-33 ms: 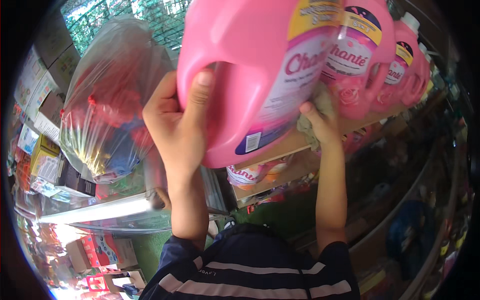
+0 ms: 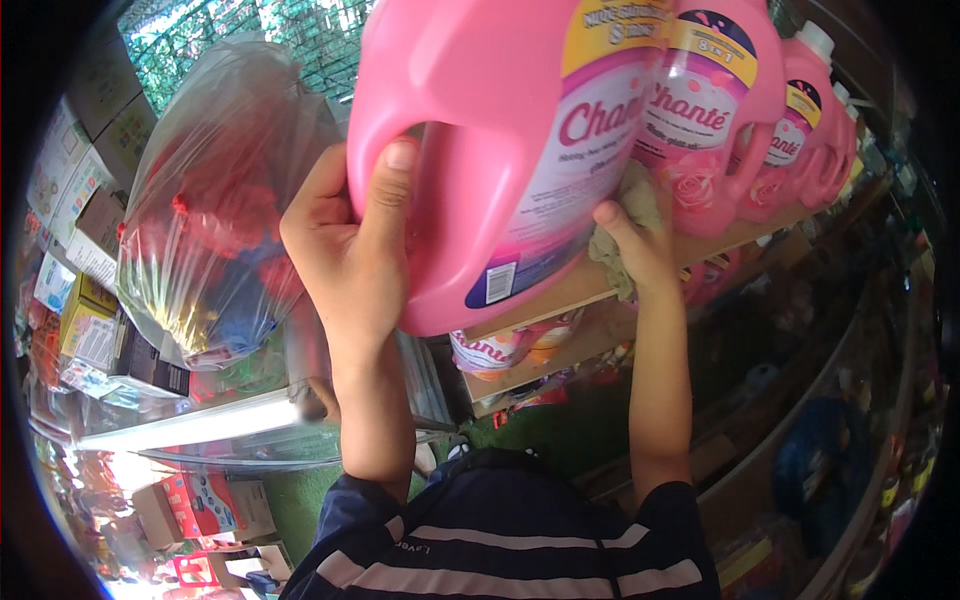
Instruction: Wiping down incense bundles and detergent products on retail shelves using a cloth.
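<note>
The left hand grips the handle of a big pink jug, fingers wrapped around it, thumb on the outside. The jug tilts at the edge of a wooden shelf, beside more pink jugs. The right hand presses a crumpled cloth against the jug's side, fingers closed on it.

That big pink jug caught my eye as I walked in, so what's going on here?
A person grips the big pink jug by its handle with the left hand, raised at a wooden shelf. The right hand presses a crumpled cloth beside it. More pink jugs stand along the shelf.
</note>
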Motion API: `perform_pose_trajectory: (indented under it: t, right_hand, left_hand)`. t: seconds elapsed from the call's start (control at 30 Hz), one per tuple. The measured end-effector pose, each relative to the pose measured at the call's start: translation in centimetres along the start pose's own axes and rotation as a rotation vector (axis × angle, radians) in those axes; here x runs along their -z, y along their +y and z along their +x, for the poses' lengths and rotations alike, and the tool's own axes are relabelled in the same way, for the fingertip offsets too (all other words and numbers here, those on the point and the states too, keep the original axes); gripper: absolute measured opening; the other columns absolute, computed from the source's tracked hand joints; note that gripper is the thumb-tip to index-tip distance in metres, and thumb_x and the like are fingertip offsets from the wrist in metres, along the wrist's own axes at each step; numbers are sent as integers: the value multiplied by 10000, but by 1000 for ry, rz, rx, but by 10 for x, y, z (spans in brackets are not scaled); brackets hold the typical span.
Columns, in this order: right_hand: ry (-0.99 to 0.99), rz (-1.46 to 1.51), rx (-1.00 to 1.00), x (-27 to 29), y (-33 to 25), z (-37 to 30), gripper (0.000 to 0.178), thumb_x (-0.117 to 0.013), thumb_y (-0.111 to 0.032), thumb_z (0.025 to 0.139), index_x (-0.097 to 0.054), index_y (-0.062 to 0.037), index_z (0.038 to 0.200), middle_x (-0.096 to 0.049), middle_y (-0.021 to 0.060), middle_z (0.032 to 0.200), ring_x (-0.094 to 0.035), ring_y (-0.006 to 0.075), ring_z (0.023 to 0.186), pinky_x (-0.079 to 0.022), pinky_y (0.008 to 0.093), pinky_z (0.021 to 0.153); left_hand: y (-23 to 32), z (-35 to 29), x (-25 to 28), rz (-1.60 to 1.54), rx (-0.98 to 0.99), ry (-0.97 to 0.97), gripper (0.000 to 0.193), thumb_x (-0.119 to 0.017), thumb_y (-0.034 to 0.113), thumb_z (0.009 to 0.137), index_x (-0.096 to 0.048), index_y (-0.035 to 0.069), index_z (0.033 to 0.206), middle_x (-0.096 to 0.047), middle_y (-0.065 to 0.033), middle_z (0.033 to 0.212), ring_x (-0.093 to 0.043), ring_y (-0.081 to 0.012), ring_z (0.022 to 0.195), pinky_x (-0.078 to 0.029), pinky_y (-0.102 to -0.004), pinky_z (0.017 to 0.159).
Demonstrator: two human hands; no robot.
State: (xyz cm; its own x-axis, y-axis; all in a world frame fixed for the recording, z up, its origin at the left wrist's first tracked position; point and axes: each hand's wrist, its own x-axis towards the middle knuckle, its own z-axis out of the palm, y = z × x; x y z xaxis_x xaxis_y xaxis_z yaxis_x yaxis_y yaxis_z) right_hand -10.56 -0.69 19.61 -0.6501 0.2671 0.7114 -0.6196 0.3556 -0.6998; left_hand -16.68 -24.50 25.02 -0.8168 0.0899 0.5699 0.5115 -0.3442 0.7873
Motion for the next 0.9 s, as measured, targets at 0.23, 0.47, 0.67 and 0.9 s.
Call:
perform_pose_trajectory:
  t: [0.23,0.47,0.67,0.9]
  right_hand:
    - [82,-2,-166,5,-8,3,404,-753,-210,777,-591,7,1075,-627,36,985,-552,111,888,-446,265,799]
    - [391,-317,47,-4,-18,-10,380,-752,-216,770,-611,12,1039,-624,40,925,-556,118,842,-440,258,786]
    - [914,-215,271,41,4,-124,289,-682,-189,811,-579,-3,1008,-605,84,875,-568,161,781,-467,308,734]
    - [-215,-416,-912,21,152,-303,661,-772,-435,690,-577,28,1121,-651,169,1019,-622,249,986,-471,360,876]
  left_hand:
    - [-16,12,-22,59,-130,12,256,-647,245,882,-629,-5,834,-501,46,627,-389,-15,534,-300,-178,477]
    - [-28,24,-38,86,-166,65,282,-674,240,865,-631,-32,806,-522,46,642,-408,-26,596,-330,-187,527]
    - [-27,13,-38,211,-295,28,353,-482,302,958,-598,-23,1028,-598,-63,890,-543,-105,804,-430,-245,724]
    - [-146,-117,38,477,-42,314,446,-449,407,945,-448,1,1130,-452,-123,1138,-454,-215,986,-350,-352,906]
